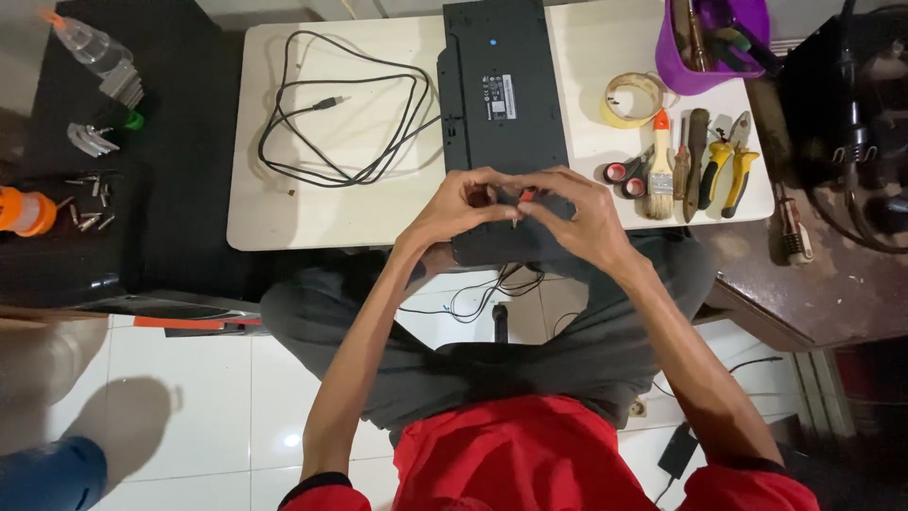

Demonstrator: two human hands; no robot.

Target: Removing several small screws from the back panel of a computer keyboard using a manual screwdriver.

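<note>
A cream rectangular table (312, 203) carries a black plastic keyboard (501, 114) lying face down, its near end overhanging the table's front edge. Left of it lies its loose black cable (340, 128). Over the keyboard's near end, the left hand (459, 210) and right hand (577, 213) meet, fingertips pinching a small red-handled tool (526, 195); what the left grips itself I cannot tell

Hidden and cut-off parts around the keyboard

Both hands (515, 203) cover the near end of the upturned black keyboard (506, 95); the small red-tipped item (527, 194) between the fingers is too small to identify. The purple tub (705, 71) and keyboard's far end are cropped by the top edge.
</note>
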